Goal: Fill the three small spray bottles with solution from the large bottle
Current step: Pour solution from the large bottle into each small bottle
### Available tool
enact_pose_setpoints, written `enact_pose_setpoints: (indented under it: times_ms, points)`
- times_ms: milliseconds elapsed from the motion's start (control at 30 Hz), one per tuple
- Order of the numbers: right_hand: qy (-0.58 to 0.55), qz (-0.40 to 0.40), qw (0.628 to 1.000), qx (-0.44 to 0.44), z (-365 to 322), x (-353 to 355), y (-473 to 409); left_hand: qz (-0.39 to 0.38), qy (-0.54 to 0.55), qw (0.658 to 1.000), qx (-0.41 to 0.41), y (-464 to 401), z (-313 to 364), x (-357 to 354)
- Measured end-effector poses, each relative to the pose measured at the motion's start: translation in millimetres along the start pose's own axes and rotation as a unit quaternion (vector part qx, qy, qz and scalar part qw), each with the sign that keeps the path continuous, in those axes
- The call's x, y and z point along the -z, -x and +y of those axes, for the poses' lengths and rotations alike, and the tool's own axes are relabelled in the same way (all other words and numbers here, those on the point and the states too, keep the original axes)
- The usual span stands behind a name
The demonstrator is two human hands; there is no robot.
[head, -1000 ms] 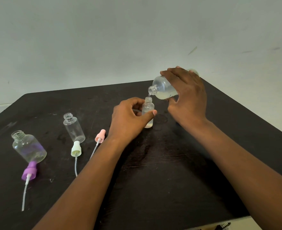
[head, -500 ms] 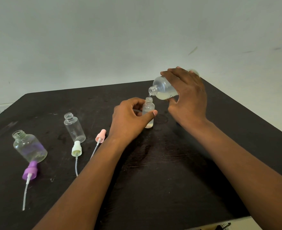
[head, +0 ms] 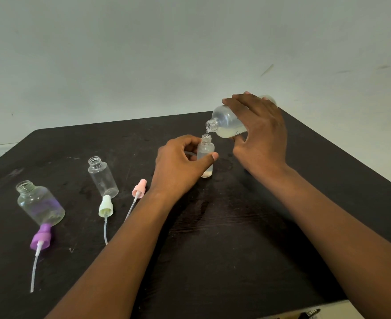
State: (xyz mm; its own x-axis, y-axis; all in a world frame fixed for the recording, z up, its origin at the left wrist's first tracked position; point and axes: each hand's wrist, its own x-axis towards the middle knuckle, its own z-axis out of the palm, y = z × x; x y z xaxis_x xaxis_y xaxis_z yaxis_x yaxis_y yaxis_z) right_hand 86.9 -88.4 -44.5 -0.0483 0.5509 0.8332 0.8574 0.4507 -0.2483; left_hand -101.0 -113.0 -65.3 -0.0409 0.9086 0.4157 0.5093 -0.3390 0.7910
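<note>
Clear plastic is filling the right hand (head: 259,132), which is reaching in from the lower right and curling its fingers over the large bottle (head: 228,123), tipping it nearly flat with the open neck pointing left and down. A thin trickle is falling from that neck into the small spray bottle (head: 206,157) standing upright just below it on the dark surface (head: 236,249). The left hand (head: 180,166) is coming in from the lower left, its fingers and thumb wrapping around this small bottle and steadying it.

The large bottle's far end is mostly hiding behind the right hand, and the left hand is covering the small bottle's left side.

Pale cloudy liquid is lying along the large bottle's lower side; the small bottle's fill level is hard to make out. Well to the left, a slim clear bottle (head: 103,177) and a wider clear bottle (head: 40,203) are standing uncapped and looking empty. A cream pump (head: 106,206), a pink pump (head: 139,188) and a purple pump (head: 41,236) are lying beside them.
</note>
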Motion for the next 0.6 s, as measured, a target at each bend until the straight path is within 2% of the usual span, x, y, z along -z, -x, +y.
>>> enact_pose_setpoints:
  times_ms: [600]
  points:
    - [0.001,-0.004,1.000,-0.001,-0.4,0.7,-0.3,0.001,0.001,1.000,-0.009,-1.4,-2.4,-0.8]
